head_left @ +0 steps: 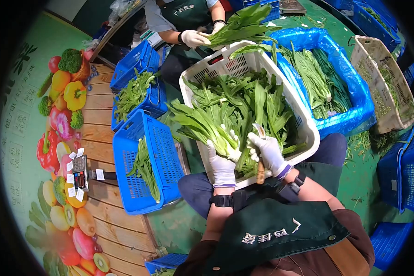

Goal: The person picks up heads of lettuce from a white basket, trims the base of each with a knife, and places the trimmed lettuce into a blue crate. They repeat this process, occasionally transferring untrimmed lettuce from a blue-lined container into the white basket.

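Observation:
In a white glove, my left hand [222, 166] is closed around the pale stem end of a head of leafy lettuce [206, 129]; its long leaves fan out to the upper left. My right hand [270, 151], gloved too, grips a knife [261, 172] with a wooden handle pointing down toward me. The short blade shows above my fingers, close to the stem end. Both hands are over the near side of a white plastic crate [311, 133], which is filled with loose green leaves [244, 103] and stands at my knees.
Across the crate, a co-worker's gloved hands [198, 38] hold another leafy bunch [244, 25]. On the right stands a crate lined with blue plastic [361, 92] with greens inside, then a beige crate [407, 115]. Blue baskets [170, 156] with greens line the left, beside wooden slats [101, 152].

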The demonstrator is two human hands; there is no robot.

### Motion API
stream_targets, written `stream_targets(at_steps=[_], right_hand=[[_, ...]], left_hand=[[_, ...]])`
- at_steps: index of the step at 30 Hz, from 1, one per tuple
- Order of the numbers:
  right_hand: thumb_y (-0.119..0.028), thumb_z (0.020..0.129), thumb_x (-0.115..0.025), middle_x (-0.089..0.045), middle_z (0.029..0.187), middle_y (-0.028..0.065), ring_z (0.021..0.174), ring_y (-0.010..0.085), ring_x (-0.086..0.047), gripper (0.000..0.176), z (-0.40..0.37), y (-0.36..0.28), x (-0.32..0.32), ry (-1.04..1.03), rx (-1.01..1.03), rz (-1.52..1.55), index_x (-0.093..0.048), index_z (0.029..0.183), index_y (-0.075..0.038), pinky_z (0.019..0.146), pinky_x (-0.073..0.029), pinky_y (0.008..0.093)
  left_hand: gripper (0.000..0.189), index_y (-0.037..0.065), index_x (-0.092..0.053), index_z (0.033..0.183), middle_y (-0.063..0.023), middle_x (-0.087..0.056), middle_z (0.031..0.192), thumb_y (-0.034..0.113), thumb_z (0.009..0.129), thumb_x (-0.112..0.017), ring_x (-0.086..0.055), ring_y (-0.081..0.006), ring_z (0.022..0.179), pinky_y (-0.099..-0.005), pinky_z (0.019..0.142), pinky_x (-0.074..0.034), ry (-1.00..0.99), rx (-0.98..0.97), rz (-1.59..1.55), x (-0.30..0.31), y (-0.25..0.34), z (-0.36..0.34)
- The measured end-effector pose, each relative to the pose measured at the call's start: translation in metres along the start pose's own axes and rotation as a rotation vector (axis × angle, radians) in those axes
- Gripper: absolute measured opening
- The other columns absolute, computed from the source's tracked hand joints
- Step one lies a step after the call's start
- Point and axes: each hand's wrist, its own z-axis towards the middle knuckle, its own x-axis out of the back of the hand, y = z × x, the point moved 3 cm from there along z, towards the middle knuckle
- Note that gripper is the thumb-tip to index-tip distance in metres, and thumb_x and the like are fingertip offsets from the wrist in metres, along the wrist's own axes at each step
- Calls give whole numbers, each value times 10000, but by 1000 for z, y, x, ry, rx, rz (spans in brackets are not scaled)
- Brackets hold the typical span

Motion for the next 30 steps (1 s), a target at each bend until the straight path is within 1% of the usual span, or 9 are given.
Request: stream_targets(at_steps=[4, 8, 11, 14, 16, 20, 25, 28, 30], right_hand=[[-138, 847, -658, -628, 710, 47, 504, 73, -534, 150, -4, -28, 3, 50, 101, -458, -651, 908, -2, 449, -423, 219], [-248, 775, -704, -638, 812, 136, 746, 224, -631, 318, -8, -47, -33, -68, 689, -829, -651, 989, -18, 683, -479, 323], [-302, 760, -724, -632, 814, 162, 749, 271, -627, 341, -10, -62, -52, 38, 687, -900, -648, 921, -11, 691, -477, 348], [-258, 765, -726, -625, 744, 107, 654, 205, -598, 276, 7, -54, -51, -50, 601, -815, -640, 859, -13, 617, -459, 318], [-209, 775, -713, -598, 692, 31, 588, 107, -534, 213, 5, -53, -46, -113, 228, -490, -625, 828, -23, 556, -424, 267], [-132, 812, -666, -556, 711, -38, 598, 34, -469, 155, 0, -52, -38, -97, 211, -372, -628, 914, -22, 565, -404, 209], [-126, 818, -640, -540, 750, -15, 599, 61, -495, 174, -35, -57, -52, -180, 380, -391, -570, 918, -2, 524, -425, 241], [-66, 743, -693, -604, 761, 67, 633, 134, -572, 181, -51, -33, -48, -386, 853, -715, -550, 845, -21, 576, -472, 278], [-39, 726, -704, -621, 774, 89, 652, 167, -598, 179, -66, -28, -45, -489, 800, -776, -543, 804, -36, 605, -487, 281]], left_hand=[[745, 130, -357, 1403, -67, -408, 1411, 463, 810, -661, -467, -305, 1180, -465, 1014, -365, -78, 71, 195, -1, 7, -11], [810, 27, -307, 1404, -115, -408, 1397, 419, 805, -685, -448, -282, 1222, -449, 1028, -372, -34, 16, 450, 1, 2, -21], [778, -9, -336, 1375, -117, -464, 1334, 361, 802, -710, -456, -269, 1218, -416, 1048, -357, -10, 92, 354, 4, -4, -28], [789, 2, -350, 1368, -104, -480, 1312, 356, 779, -738, -472, -266, 1201, -410, 1041, -366, -35, 103, 385, 5, -3, -31], [808, 2, -351, 1366, -105, -476, 1319, 357, 762, -754, -472, -270, 1199, -414, 1039, -366, -56, 77, 403, -1, -1, -33], [788, 13, -359, 1366, -119, -475, 1321, 423, 790, -707, -483, -284, 1184, -431, 1026, -380, -33, 78, 372, -8, 0, -31], [714, 29, -389, 1354, -150, -495, 1302, 547, 879, -517, -518, -307, 1133, -460, 949, -441, 102, 192, 172, 6, -4, -20], [704, 21, -404, 1340, -131, -527, 1260, 563, 896, -472, -553, -274, 1034, -413, 892, -475, 152, 109, 215, -3, -1, -15], [707, 27, -406, 1336, -112, -525, 1256, 580, 898, -451, -559, -253, 962, -413, 785, -512, 16, 136, 364, -14, 9, -15]])
